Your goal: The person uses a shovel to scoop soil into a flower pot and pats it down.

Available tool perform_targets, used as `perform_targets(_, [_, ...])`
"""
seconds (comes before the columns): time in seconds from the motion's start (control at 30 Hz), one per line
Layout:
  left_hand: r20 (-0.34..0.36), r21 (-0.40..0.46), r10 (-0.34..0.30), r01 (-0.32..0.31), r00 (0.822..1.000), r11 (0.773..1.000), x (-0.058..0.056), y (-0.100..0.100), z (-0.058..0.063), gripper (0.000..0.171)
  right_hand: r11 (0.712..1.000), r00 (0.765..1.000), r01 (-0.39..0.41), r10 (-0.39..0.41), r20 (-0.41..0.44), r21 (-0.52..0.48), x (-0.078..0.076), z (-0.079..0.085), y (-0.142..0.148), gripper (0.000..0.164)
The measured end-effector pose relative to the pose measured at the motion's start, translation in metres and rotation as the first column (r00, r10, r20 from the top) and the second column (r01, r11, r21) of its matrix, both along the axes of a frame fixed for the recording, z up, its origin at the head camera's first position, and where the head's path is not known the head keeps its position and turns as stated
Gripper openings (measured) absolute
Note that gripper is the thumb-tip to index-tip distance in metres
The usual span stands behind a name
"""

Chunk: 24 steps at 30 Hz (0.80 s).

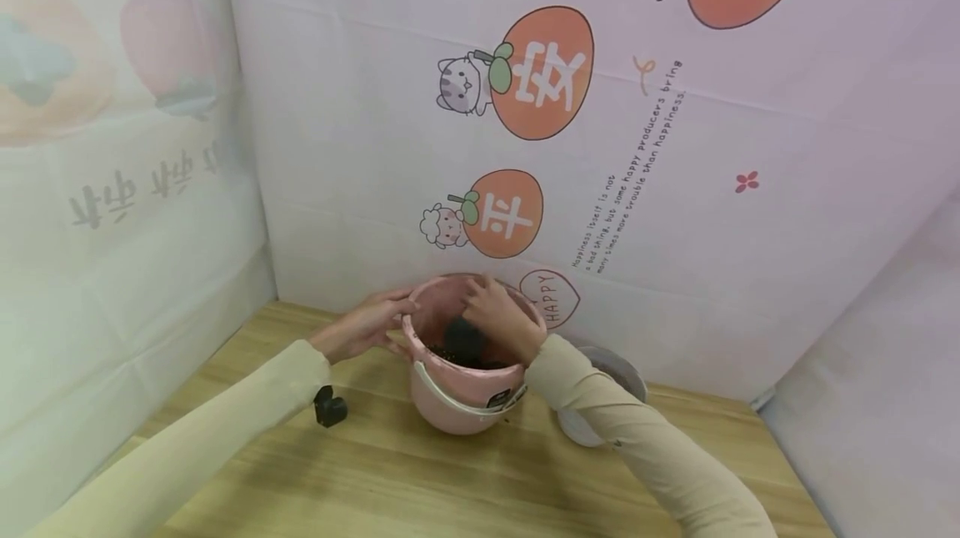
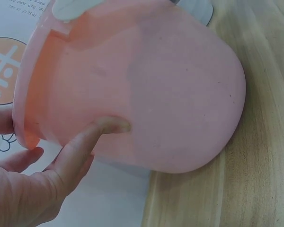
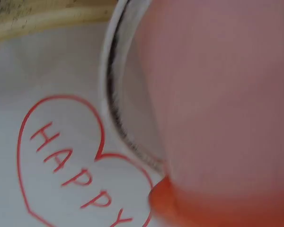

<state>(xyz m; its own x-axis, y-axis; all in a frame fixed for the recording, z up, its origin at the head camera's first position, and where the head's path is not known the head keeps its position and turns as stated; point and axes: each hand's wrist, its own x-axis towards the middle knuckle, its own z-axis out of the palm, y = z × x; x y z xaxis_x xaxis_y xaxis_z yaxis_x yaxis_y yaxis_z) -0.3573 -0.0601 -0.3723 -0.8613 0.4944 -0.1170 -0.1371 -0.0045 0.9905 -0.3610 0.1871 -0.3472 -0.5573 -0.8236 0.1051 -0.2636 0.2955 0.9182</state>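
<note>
The pink bucket [image 1: 450, 417] is on the wooden table [image 1: 390, 488] and serves as the reference for all positions below. The left hand [image 1: 371, 327] is at the bucket's left side and grips its rim; the left wrist view shows one digit laid along the outer wall, with others at the rim. The right hand [image 1: 495, 313] is inside the bucket's mouth, fingers curled, and holds a dark implement [image 1: 463, 338]. The full shape of this implement is hidden within the bucket, and the right wrist view does not show the hand. Dark, crumbly material [image 1: 442, 352] is visible inside the bucket, beneath the implement. A white handle [image 1: 450, 399] hangs across the bucket's front, and a black label [image 1: 498, 399] is fixed to the outer wall near the handle's right end.

To the left of the bucket, and apart from it, a small black object [image 1: 330, 409] lies below the left sleeve [image 1: 217, 417]. To the right of the bucket is a greyish-white container [image 1: 581, 429], partly covered by the right sleeve [image 1: 637, 438]. Behind the bucket hangs a white printed cloth [image 1: 375, 146]; a red heart outline lettered "HAPPY" shows on it just beyond the bucket's right rim.
</note>
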Motion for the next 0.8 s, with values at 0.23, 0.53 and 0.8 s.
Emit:
perform_targets(0.23, [0.003, -0.003, 0.015, -0.015, 1.000, 1.000, 0.001, -0.002, 0.000, 0.064, 1.000, 0.989, -0.023, 0.025, 0.144, -0.013, -0.003, -0.002, -0.011, 0.014])
perform_targets(0.53, [0.007, -0.005, 0.011, -0.011, 1.000, 1.000, 0.002, 0.000, 0.000, 0.064, 0.997, 0.989, -0.077, 0.078, 0.129, -0.011, -0.003, -0.001, -0.004, 0.021])
perform_targets(0.8, [-0.002, 0.000, 0.004, -0.004, 1.000, 1.000, 0.001, 0.001, 0.001, 0.063, 0.995, 0.973, -0.058, 0.076, 0.217, -0.087, -0.006, -0.003, -0.001, 0.011])
